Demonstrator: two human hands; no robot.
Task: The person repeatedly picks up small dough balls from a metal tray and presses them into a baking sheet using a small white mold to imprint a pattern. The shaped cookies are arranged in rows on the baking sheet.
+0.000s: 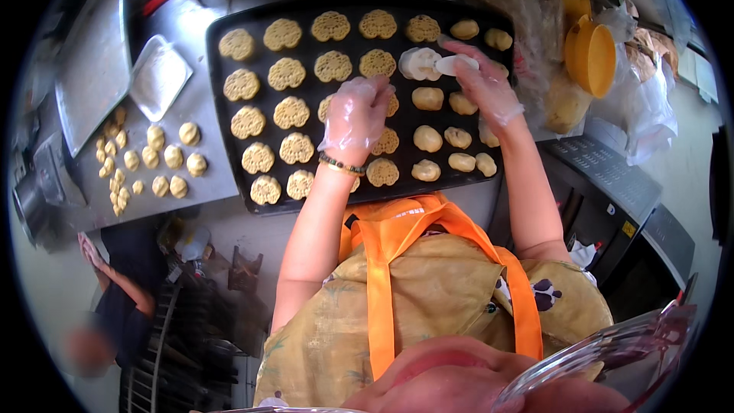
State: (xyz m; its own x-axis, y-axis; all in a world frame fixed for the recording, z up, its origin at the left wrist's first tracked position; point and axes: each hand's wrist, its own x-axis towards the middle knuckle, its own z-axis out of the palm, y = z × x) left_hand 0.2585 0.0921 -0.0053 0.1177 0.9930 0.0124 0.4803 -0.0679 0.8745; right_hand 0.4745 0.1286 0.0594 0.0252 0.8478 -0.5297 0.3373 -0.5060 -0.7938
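Observation:
A black baking tray point(229, 166) holds rows of patterned, flower-shaped dough pieces point(287, 73) on its left and middle. Toward its right side lie rounder, unpatterned dough balls point(427, 139). My right hand point(484, 83), in a clear plastic glove, holds a white plastic mold point(421, 64) by its pale handle over the second row from the back. To its left, my gloved left hand point(358, 112) hovers over or touches the patterned pieces, its fingers curled together near one of them. Whether anything is between those fingers cannot be told.
More dough balls point(174, 156) and smaller lumps point(114, 189) lie on the metal table left of the tray. Behind them are a square metal pan point(160, 77) and a large metal sheet point(94, 63). Yellow sieve-like ware point(590, 57) and plastic bags stand at right. Another person point(129, 292) is at lower left.

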